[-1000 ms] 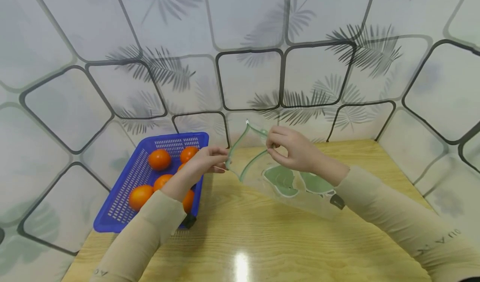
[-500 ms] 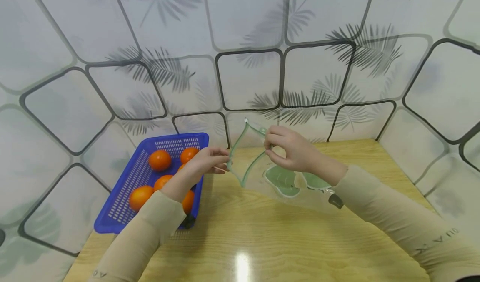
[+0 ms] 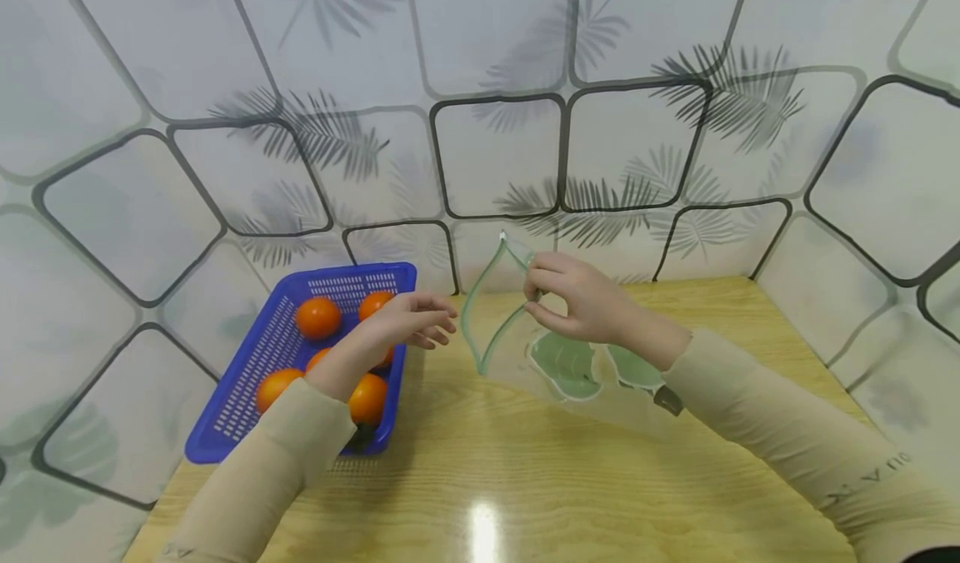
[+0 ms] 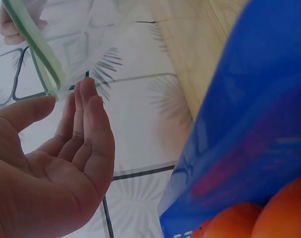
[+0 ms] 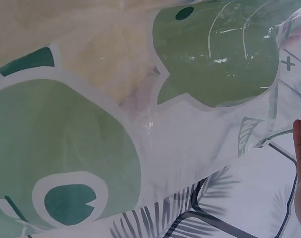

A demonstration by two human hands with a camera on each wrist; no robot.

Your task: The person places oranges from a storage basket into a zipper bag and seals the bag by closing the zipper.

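Note:
A clear zip bag (image 3: 566,363) printed with green shapes hangs above the table, its green-edged mouth spread wide into a diamond. My right hand (image 3: 573,292) pinches the mouth's near edge between thumb and fingers. To the left of the mouth, my left hand (image 3: 408,321) is held in the air with loosely bent fingers and nothing in its grasp. The left wrist view shows that hand's thumb near the bag's green rim (image 4: 41,54); whether they touch is unclear. Bag film with its green print (image 5: 215,54) fills much of the right wrist view, where only a few fingers appear.
A blue plastic basket (image 3: 347,270) with several oranges (image 3: 318,319) stands on the left of the wooden table (image 3: 465,455), partly beneath my left forearm. A patterned wall (image 3: 502,159) closes off the back and sides.
My left hand has let go of the bag's rim and drawn slightly left. The mouth's left side has moved a little right. My right hand keeps its pinch, shifting slightly left.

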